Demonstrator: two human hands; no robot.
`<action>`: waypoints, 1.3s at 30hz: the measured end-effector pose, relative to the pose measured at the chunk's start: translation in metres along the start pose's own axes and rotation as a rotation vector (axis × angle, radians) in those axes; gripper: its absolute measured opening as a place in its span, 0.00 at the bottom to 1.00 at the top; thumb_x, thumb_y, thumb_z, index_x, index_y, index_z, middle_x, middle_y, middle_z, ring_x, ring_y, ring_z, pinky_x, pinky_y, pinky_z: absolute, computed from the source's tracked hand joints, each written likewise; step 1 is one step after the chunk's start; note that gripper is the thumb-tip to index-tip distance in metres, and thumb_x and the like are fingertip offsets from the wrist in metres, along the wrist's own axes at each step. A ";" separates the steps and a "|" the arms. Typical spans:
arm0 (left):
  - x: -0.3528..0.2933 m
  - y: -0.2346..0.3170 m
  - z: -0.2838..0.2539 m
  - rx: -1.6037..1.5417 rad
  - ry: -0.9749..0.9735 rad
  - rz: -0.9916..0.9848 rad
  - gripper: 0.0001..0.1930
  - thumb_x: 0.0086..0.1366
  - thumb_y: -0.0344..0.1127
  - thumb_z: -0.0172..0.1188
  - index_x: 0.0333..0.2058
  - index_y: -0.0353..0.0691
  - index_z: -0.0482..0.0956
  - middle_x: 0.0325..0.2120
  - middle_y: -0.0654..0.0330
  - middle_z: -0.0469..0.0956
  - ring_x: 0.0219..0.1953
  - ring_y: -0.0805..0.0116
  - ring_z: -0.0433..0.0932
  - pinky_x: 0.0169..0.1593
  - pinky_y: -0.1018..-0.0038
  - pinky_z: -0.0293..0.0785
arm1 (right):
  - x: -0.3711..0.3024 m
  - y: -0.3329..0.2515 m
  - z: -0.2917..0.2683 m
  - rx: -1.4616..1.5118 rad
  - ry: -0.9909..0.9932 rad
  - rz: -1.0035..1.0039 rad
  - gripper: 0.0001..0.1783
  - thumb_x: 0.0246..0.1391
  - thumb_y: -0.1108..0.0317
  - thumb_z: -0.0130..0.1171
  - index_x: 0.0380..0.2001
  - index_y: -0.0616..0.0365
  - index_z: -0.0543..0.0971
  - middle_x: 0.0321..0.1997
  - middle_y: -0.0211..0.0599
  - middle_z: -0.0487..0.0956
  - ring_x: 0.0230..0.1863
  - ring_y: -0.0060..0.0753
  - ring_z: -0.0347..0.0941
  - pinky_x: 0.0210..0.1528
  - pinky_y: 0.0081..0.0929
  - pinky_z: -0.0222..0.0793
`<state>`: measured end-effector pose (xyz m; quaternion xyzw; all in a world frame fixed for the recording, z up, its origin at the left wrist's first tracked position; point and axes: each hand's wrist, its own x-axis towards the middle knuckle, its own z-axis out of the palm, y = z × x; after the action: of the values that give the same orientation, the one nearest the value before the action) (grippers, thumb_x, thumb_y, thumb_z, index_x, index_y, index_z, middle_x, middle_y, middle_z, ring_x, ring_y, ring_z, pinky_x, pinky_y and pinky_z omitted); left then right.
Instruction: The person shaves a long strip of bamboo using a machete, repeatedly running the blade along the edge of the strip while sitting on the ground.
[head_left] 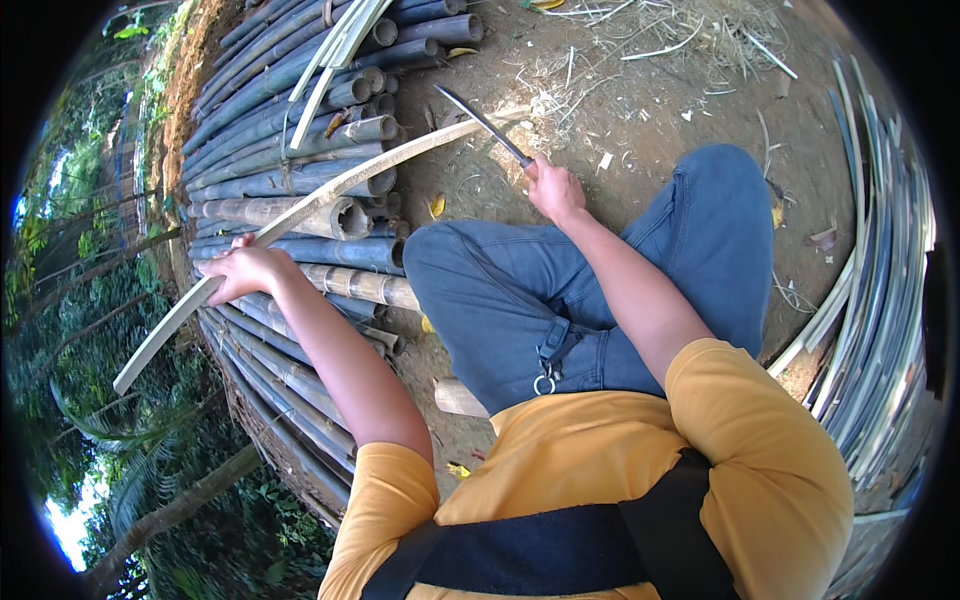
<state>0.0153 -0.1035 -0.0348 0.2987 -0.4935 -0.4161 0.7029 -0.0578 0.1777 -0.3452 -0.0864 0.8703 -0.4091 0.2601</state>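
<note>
My left hand is closed around a long, pale bamboo strip over the bamboo poles at the left. One end of the strip sticks out past my hand to the lower left. Its other end reaches the dirt beyond my knees, among light shavings. My right hand grips the dark handle of a long-bladed knife in front of my lap. The blade points up and to the left, across the strip's far part in this view; whether it touches the strip I cannot tell.
Stacked bamboo poles lie along the left, with several split strips on top. A bundle of long thin strips curves along the right. Fibre shavings cover the dirt ahead. A short cut piece lies beside my leg.
</note>
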 end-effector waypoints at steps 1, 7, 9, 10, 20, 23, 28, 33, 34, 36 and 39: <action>0.002 -0.001 -0.001 -0.005 0.003 -0.004 0.22 0.76 0.39 0.48 0.60 0.48 0.47 0.26 0.60 0.63 0.20 0.71 0.62 0.20 0.75 0.66 | -0.005 -0.013 -0.005 0.006 -0.025 -0.048 0.10 0.60 0.62 0.55 0.44 0.50 0.72 0.32 0.50 0.83 0.36 0.56 0.82 0.38 0.51 0.77; 0.005 -0.006 -0.003 -0.016 0.017 -0.017 0.20 0.76 0.38 0.47 0.59 0.49 0.48 0.25 0.60 0.62 0.20 0.71 0.62 0.19 0.74 0.67 | -0.028 -0.071 -0.009 -0.003 -0.056 -0.282 0.10 0.57 0.67 0.57 0.42 0.50 0.73 0.28 0.45 0.83 0.32 0.50 0.83 0.35 0.48 0.78; 0.013 -0.011 -0.008 -0.013 0.035 -0.020 0.21 0.76 0.38 0.47 0.59 0.49 0.47 0.25 0.60 0.62 0.19 0.70 0.62 0.19 0.74 0.67 | -0.032 -0.071 -0.012 -0.055 -0.082 -0.279 0.09 0.59 0.66 0.56 0.42 0.52 0.73 0.27 0.44 0.82 0.32 0.48 0.83 0.32 0.45 0.78; 0.015 -0.013 -0.011 -0.012 0.052 -0.030 0.21 0.76 0.38 0.48 0.59 0.49 0.47 0.25 0.60 0.62 0.19 0.70 0.62 0.19 0.74 0.67 | -0.030 -0.065 -0.012 -0.034 -0.074 -0.213 0.08 0.61 0.66 0.55 0.42 0.54 0.73 0.28 0.45 0.82 0.32 0.49 0.83 0.33 0.46 0.78; 0.005 -0.009 -0.010 0.037 0.124 -0.042 0.18 0.77 0.38 0.46 0.57 0.45 0.50 0.29 0.57 0.64 0.18 0.71 0.62 0.19 0.75 0.67 | -0.032 -0.067 -0.016 -0.079 -0.050 -0.237 0.12 0.68 0.62 0.49 0.47 0.57 0.73 0.24 0.43 0.79 0.25 0.44 0.80 0.26 0.46 0.75; 0.005 -0.009 -0.010 0.036 0.116 -0.023 0.18 0.76 0.39 0.46 0.57 0.45 0.49 0.29 0.57 0.64 0.18 0.71 0.62 0.19 0.75 0.66 | -0.011 -0.038 -0.005 -0.092 -0.073 -0.111 0.12 0.67 0.63 0.50 0.48 0.58 0.73 0.29 0.43 0.80 0.24 0.39 0.79 0.22 0.45 0.73; 0.005 -0.011 -0.011 0.020 0.107 -0.045 0.19 0.76 0.39 0.46 0.56 0.44 0.48 0.29 0.57 0.63 0.18 0.70 0.63 0.19 0.74 0.67 | 0.014 -0.002 -0.011 -0.086 -0.007 0.096 0.11 0.65 0.66 0.53 0.48 0.56 0.73 0.30 0.40 0.79 0.28 0.39 0.79 0.27 0.40 0.76; 0.014 -0.017 -0.019 0.004 0.076 -0.036 0.23 0.75 0.38 0.47 0.61 0.48 0.45 0.26 0.59 0.63 0.18 0.70 0.63 0.19 0.73 0.68 | -0.014 -0.048 -0.007 -0.095 -0.074 -0.090 0.08 0.66 0.64 0.51 0.45 0.54 0.73 0.29 0.42 0.80 0.29 0.43 0.81 0.29 0.45 0.75; 0.015 -0.015 -0.018 0.003 0.073 -0.031 0.23 0.76 0.38 0.47 0.61 0.48 0.45 0.26 0.59 0.63 0.18 0.70 0.63 0.19 0.73 0.68 | -0.016 -0.053 -0.005 -0.089 -0.084 -0.115 0.09 0.67 0.63 0.50 0.45 0.54 0.73 0.28 0.42 0.81 0.29 0.43 0.81 0.29 0.46 0.75; 0.012 -0.016 -0.016 0.021 0.088 -0.006 0.19 0.76 0.38 0.46 0.57 0.44 0.48 0.29 0.57 0.63 0.18 0.71 0.63 0.19 0.75 0.67 | -0.012 -0.043 -0.002 -0.068 -0.070 -0.126 0.10 0.68 0.61 0.49 0.45 0.54 0.72 0.27 0.44 0.81 0.29 0.45 0.81 0.30 0.47 0.75; 0.013 -0.016 -0.013 0.009 0.083 -0.005 0.19 0.76 0.38 0.46 0.57 0.45 0.48 0.29 0.57 0.63 0.18 0.71 0.63 0.19 0.75 0.67 | 0.008 -0.007 0.007 -0.033 -0.004 -0.060 0.07 0.64 0.65 0.52 0.43 0.52 0.73 0.28 0.48 0.82 0.32 0.51 0.83 0.34 0.51 0.76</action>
<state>0.0247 -0.1223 -0.0472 0.3200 -0.4650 -0.4031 0.7204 -0.0612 0.1659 -0.3466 -0.1176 0.8735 -0.4019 0.2481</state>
